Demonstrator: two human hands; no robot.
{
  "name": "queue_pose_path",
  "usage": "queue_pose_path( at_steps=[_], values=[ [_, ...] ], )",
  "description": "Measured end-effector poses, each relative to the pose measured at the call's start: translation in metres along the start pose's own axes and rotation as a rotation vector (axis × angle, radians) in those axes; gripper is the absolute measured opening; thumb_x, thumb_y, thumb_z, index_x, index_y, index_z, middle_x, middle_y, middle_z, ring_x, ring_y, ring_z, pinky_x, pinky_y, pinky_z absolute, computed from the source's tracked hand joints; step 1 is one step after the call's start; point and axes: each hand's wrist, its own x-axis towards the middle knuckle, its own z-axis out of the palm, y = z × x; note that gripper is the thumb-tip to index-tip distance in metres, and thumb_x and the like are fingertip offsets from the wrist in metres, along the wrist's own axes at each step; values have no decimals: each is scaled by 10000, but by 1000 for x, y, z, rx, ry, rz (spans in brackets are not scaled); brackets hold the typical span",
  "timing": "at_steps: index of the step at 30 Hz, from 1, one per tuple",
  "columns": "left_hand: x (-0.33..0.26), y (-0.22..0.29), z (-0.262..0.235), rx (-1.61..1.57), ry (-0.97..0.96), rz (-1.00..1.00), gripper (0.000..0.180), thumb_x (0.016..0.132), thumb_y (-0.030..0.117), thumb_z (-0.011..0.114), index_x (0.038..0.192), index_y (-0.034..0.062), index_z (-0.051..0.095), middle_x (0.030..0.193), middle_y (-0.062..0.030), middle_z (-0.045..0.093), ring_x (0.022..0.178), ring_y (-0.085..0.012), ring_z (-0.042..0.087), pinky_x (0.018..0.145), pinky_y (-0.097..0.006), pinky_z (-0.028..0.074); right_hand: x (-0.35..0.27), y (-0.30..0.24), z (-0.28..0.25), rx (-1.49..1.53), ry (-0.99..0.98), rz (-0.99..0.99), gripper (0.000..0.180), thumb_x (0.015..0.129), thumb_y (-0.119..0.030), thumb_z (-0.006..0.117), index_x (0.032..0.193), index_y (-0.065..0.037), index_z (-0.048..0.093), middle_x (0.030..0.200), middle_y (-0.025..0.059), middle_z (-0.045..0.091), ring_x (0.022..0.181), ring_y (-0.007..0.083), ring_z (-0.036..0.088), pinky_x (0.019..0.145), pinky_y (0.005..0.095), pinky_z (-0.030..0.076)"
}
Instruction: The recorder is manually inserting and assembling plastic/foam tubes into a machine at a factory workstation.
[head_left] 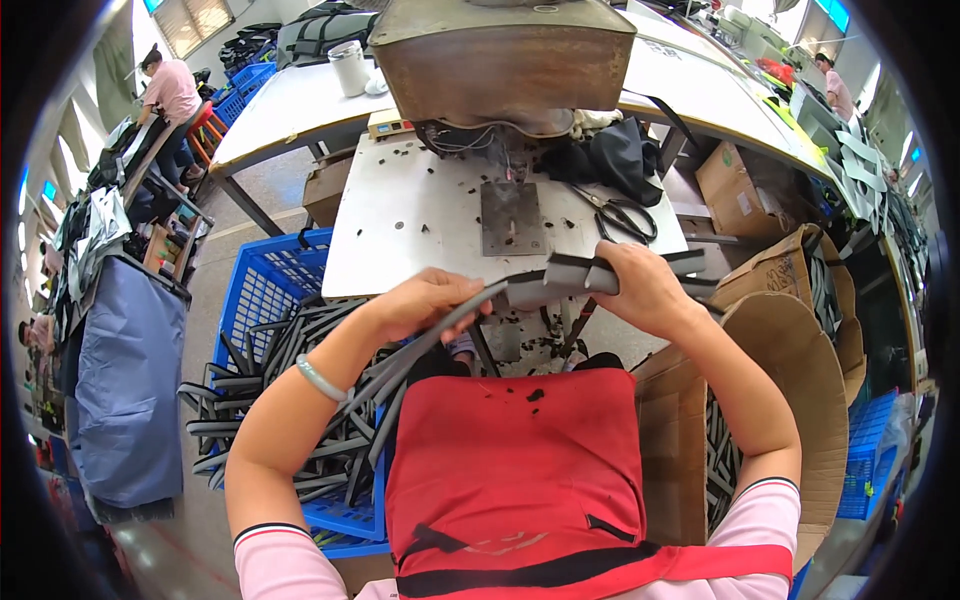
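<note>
closest to me i see a red apron (515, 470) across my lap, flecked with a few dark scraps. above it my left hand (425, 300) is clenched around a bundle of long grey straps (395, 365) that trail down toward seven o'clock, past a pale bangle (320, 379) on the wrist. my right hand (645, 290) is closed on a grey strap piece (560, 275), a folded band that runs between both hands, held in the air just in front of the near edge of the white tabletop (420, 220). at nine o'clock from my left arm sits a blue crate (265, 290) heaped with more grey straps. at three o'clock an open cardboard box (800, 390) holds similar strips stood on end. farther out on the tabletop lies a small metal plate (511, 217), and black scissors (625, 217) rest at its two o'clock side. beyond that stands the brown body of a sewing machine (500, 60). far off at ten o'clock a person in a pink shirt (172, 90) is at another bench.
</note>
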Motion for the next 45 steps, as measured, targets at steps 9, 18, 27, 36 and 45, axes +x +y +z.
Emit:
queue_pose_path(
  at_steps=[9,18,27,36,45],
  values=[
    [20,41,6,798,556,499,306,846,248,681,934,-43,714,811,-153,713,705,-244,648,725,-344,508,29,14,-16,95,-1,98,395,751,-188,740,1029,7,539,949,236,617,960,421,579,812,455,467],
    [50,61,-8,636,524,438,275,862,213,697,967,-39,728,785,-98,702,702,-123,600,663,-281,487,48,29,-24,157,39,136,388,770,-171,733,1036,18,522,889,252,629,892,430,607,770,444,474],
    [54,70,-12,613,552,437,264,879,202,690,977,-39,730,751,-64,670,683,-115,564,646,-277,475,56,31,-29,133,60,143,441,757,-183,742,1092,19,538,901,270,638,888,429,617,780,436,480],
    [60,66,-18,466,564,432,256,899,226,681,950,-17,743,660,-7,595,549,-80,462,495,-254,397,61,38,-24,132,82,169,515,769,-190,739,1192,-35,489,986,259,645,958,425,613,828,444,469],
    [49,69,-18,510,574,458,267,903,235,675,961,-17,740,618,-2,553,540,-79,462,500,-248,388,53,29,-33,135,8,241,500,797,-162,715,1222,-55,475,1022,236,657,1001,410,618,861,463,466]
  ],
)
